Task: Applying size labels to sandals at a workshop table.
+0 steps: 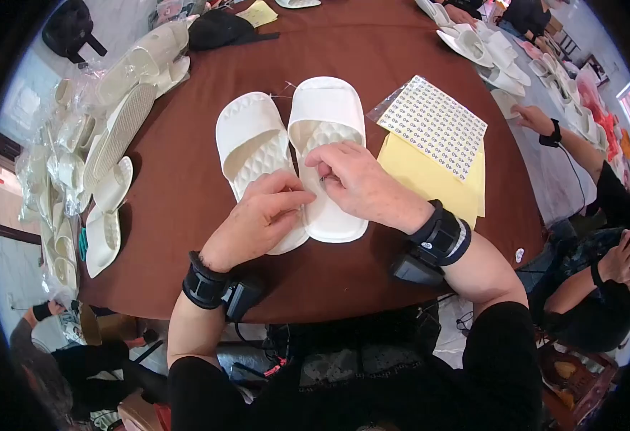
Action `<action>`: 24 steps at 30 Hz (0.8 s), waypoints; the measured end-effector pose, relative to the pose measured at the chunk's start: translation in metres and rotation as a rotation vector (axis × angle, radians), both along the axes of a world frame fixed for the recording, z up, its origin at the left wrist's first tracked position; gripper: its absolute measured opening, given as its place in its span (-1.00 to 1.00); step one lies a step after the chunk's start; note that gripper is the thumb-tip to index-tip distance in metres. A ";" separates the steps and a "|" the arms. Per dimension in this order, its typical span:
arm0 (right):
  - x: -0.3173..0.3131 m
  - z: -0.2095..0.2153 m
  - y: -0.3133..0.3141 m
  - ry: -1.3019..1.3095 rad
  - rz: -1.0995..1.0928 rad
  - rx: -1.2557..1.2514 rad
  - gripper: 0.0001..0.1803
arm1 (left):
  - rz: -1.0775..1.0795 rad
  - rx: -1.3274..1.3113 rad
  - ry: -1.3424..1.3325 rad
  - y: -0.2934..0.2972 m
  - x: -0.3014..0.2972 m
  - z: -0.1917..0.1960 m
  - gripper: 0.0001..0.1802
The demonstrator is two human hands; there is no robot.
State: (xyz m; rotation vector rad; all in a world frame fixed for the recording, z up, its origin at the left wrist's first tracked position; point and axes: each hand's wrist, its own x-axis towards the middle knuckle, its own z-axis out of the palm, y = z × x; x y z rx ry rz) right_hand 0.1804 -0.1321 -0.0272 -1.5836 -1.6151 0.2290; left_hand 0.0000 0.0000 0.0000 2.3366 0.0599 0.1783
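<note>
Where the two hands meet, a pair of white slide sandals lies side by side on the brown round tabletop [372, 65], toes pointing away from the person. The right slide sandal [327, 122] carries the right hand [358, 179] on its footbed, fingers pinched together on something too small to make out. The left hand [261, 219] rests over the heel of the left slide sandal [250, 140], its fingers curled and closed toward the same spot. Just right of the pair lies a sheet of small printed stickers [437, 122] on yellow paper [430, 179]. Bagged white sandals [114, 136] crowd the tabletop's left edge. Another person's hand [534, 118] reaches in at the far right.
</note>
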 end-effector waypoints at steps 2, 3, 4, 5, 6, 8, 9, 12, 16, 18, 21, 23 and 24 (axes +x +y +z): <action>-0.001 0.003 -0.002 0.016 -0.001 -0.010 -0.71 | -0.022 0.046 -0.047 -0.003 -0.001 0.000 -0.66; 0.000 0.003 0.000 0.012 0.000 -0.011 -0.71 | -0.021 0.045 -0.051 -0.001 0.000 0.000 -0.66; 0.001 0.002 0.002 0.026 -0.005 -0.012 -0.72 | -0.020 0.052 -0.058 0.000 0.001 -0.001 -0.66; 0.002 0.001 0.004 0.039 -0.009 -0.013 -0.74 | -0.019 0.059 -0.065 0.002 0.001 -0.001 -0.66; 0.002 0.001 0.004 0.039 -0.007 -0.019 -0.74 | -0.017 0.052 -0.065 0.002 0.001 -0.003 -0.66; 0.001 0.000 0.005 0.051 -0.017 -0.009 -0.76 | -0.003 0.093 -0.066 0.001 0.000 -0.005 -0.66; 0.001 0.000 0.006 0.050 -0.017 -0.013 -0.76 | -0.002 0.089 -0.068 0.000 -0.001 -0.005 -0.66; 0.000 0.000 0.006 0.008 -0.011 -0.012 -0.78 | 0.011 0.127 -0.069 -0.003 -0.001 -0.005 -0.66; -0.001 0.001 0.006 -0.040 -0.035 -0.015 -0.79 | 0.002 0.136 -0.098 -0.004 -0.001 -0.006 -0.66; -0.003 0.000 0.007 -0.071 -0.039 -0.011 -0.79 | 0.003 0.134 -0.107 -0.004 -0.001 -0.007 -0.66; -0.005 -0.004 0.010 -0.142 -0.069 0.044 -0.79 | 0.009 0.131 -0.110 -0.004 -0.002 -0.007 -0.66; -0.006 -0.004 0.010 -0.159 -0.067 0.030 -0.79 | 0.011 0.137 -0.128 -0.004 -0.002 -0.008 -0.66; -0.006 -0.005 0.010 -0.161 -0.065 0.029 -0.79 | 0.013 0.136 -0.130 -0.004 -0.002 -0.009 -0.66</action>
